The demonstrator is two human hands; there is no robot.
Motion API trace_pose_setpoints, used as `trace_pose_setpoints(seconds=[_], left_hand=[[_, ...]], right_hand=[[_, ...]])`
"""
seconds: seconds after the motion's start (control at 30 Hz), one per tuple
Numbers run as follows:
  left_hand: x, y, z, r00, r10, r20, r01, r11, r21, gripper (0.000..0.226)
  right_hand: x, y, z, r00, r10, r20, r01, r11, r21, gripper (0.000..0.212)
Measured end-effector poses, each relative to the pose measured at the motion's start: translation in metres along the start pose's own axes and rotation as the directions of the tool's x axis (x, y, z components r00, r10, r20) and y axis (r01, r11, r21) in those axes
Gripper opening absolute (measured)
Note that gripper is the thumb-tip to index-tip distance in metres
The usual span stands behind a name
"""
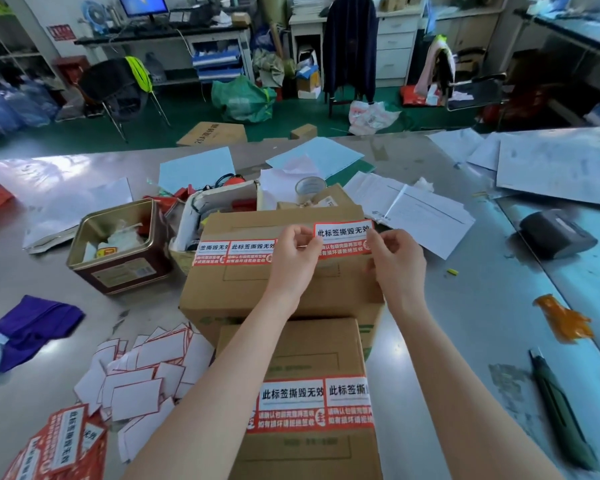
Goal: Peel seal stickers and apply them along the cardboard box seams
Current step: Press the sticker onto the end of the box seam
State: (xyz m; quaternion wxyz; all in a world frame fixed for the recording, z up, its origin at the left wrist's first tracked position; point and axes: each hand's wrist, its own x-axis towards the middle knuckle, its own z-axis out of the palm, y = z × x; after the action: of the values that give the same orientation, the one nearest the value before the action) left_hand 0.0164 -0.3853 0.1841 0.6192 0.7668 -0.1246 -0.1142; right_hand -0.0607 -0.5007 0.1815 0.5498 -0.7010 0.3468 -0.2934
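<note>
Over the far cardboard box | red-white seal sticker headed "此标签撕毁无效" is pinched by left hand and right hand | two matching stickers already stuck alongside.

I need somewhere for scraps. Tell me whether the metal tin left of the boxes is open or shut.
Open. The tin has no lid on it, and wrappers and scraps show inside it.

Two cardboard boxes sit on the table, the near box in front of the far box. An open tin stands left of the far box; peeled backings lie left of the near one, a knife far right.
</note>
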Motion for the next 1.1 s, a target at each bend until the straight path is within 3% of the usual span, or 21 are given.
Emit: trace_pose_setpoints(seconds=[0.23, 0.4, 0.63, 1.1], left_hand=[[0.014, -0.015, 0.000, 0.979, 0.202, -0.035, -0.188, 0.953, 0.238, 0.008], [0.012, -0.024, -0.001, 0.965, 0.202, -0.167, -0.155, 0.953, 0.260, 0.005], [0.012, -0.029, 0.001, 0.964, 0.258, -0.064, -0.206, 0.878, 0.432, 0.010], [0.012, -0.029, 0.002, 0.959, 0.278, 0.047, -0.255, 0.783, 0.568, 0.029]], right_hand=[[0.008, 0.004, 0.018, 0.996, -0.014, -0.088, 0.014, 1.000, 0.005, 0.020], [0.004, 0.009, 0.015, 0.989, 0.030, -0.147, -0.019, 0.997, 0.076, 0.019], [0.005, 0.012, 0.016, 0.988, 0.041, -0.149, -0.034, 0.998, 0.043, 0.020], [0.007, 0.014, 0.019, 0.986, 0.048, -0.159, -0.045, 0.999, 0.021, 0.016]])
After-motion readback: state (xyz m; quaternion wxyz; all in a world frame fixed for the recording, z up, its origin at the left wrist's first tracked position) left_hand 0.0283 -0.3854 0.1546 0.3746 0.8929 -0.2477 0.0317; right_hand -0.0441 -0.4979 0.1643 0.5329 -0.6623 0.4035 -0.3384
